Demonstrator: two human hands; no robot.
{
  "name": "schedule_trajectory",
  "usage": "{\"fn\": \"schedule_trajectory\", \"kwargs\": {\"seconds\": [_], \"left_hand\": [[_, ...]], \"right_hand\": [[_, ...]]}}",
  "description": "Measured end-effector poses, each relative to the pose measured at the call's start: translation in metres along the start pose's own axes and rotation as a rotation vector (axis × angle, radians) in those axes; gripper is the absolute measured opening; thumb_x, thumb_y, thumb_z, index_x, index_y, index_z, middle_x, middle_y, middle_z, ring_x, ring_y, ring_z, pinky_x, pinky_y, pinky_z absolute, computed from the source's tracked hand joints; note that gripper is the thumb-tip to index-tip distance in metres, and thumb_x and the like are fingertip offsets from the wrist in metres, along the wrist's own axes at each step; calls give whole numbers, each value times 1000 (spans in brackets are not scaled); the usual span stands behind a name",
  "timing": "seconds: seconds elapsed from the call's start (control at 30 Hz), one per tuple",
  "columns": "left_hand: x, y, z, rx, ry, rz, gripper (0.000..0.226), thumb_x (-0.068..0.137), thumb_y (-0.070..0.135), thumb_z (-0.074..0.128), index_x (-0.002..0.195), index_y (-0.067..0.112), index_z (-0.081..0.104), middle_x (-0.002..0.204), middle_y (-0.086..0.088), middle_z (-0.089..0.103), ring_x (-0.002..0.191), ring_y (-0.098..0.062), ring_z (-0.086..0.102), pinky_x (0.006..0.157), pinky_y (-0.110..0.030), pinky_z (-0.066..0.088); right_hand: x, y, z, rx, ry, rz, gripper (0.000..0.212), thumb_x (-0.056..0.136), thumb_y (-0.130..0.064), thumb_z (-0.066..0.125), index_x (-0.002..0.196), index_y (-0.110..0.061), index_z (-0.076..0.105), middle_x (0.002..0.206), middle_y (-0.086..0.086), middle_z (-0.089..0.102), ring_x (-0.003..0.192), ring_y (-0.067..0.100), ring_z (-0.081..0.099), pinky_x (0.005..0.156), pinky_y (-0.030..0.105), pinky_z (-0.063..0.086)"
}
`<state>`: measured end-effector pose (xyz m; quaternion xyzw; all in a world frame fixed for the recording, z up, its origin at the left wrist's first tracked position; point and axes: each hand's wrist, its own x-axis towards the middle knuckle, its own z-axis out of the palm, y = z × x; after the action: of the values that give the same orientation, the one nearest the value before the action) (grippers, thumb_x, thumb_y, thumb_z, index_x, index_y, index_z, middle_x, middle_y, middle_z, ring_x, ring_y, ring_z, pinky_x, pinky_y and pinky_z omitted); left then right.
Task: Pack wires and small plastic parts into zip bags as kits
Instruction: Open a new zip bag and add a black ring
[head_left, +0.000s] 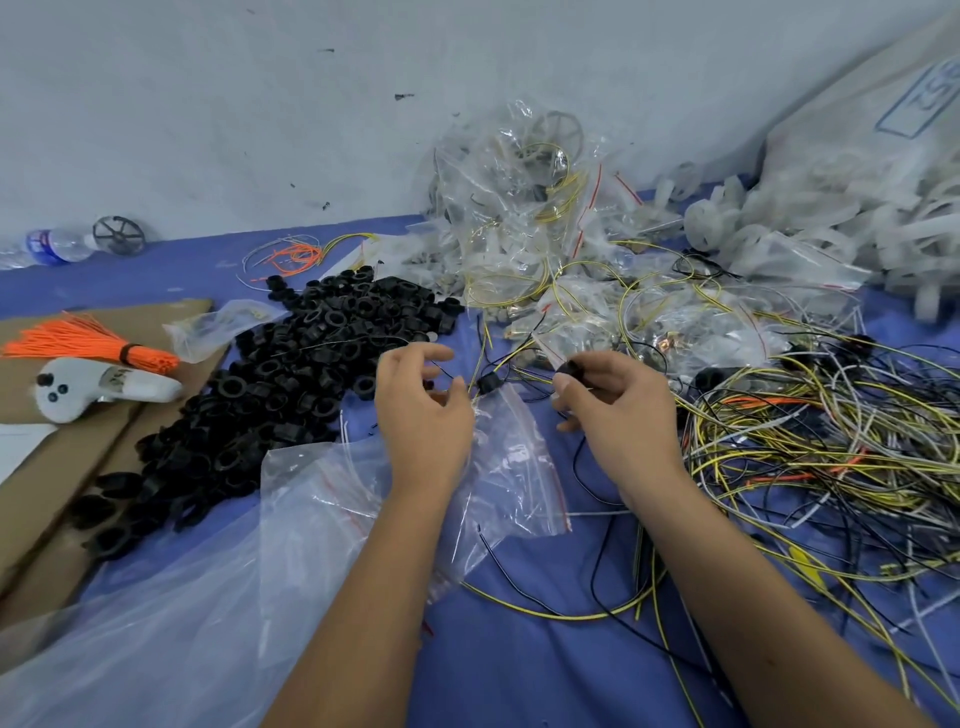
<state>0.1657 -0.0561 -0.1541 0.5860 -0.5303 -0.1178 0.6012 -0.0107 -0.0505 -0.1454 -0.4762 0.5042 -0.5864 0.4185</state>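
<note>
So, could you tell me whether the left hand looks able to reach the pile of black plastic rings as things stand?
Probably yes: the left hand hovers right beside the black rings, with nothing between them.

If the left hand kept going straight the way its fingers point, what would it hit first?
Probably the small black ring just past the left hand, at the mouth of the zip bag. Beyond it lie the packed bags. Depth is unclear.
</note>
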Motion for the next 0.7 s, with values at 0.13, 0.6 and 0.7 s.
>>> {"fn": "schedule_trajectory", "kwargs": {"seconds": [0.13,0.6,0.7], "left_hand": [[-2,9,-1,-7,-259,213,52,64,-9,48,95,23,76,103,9,60,102,-17,53,84,-23,39],[-6,3,9,150,-423,245,44,61,-23,50,66,17,66,119,3,57,112,-14,33,99,-11,23],[-5,2,10,192,-471,257,57,63,-23,43,86,17,77,125,3,56,113,-20,34,99,-14,25]], "right_hand": [[-1,-3,1,-7,-7,-29,10,92,-13,73,99,-20,73,83,11,74,71,20,71,54,25,55],[-7,-23,2,429,-249,243,28,106,-29,49,103,-4,61,87,17,71,67,21,67,57,26,55],[-8,-22,3,405,-238,248,28,106,-30,47,103,-5,59,86,18,71,63,21,65,55,26,53]]}}
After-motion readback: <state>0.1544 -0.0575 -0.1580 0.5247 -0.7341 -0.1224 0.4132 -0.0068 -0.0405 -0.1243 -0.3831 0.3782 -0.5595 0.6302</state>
